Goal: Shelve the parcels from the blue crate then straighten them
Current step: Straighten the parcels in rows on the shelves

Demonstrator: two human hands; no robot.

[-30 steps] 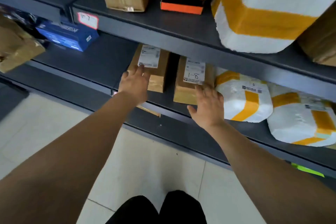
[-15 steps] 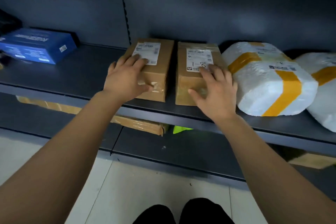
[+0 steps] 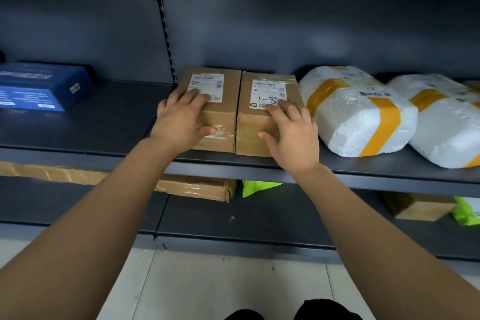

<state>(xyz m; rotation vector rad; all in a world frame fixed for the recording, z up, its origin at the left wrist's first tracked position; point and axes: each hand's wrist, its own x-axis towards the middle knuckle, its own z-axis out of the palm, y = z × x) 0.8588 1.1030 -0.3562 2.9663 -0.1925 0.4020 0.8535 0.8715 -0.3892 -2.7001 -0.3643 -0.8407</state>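
Looks like the straightening stage. Got the left hand (image 3: pixel 179 122) lying flat on top of the left cardboard box (image 3: pixel 220 112), fingers straight, nothing gripped. Same deal with the right hand (image 3: pixel 293 138), spread over the label end of the box marked 1-8 (image 3: pixel 249 130). Both boxes side by side and touching on the middle shelf (image 3: pixel 78 156), fronts close to its edge. No blue crate in view.

Easy to mess up from here, probably:
- could drag either box over the lip by pulling back with flat palms
- could bump the 1-8 box into the white foam parcel (image 3: pixel 358 122) just beside it by shoving right too hard
- could skew one box against the other by pushing unevenly
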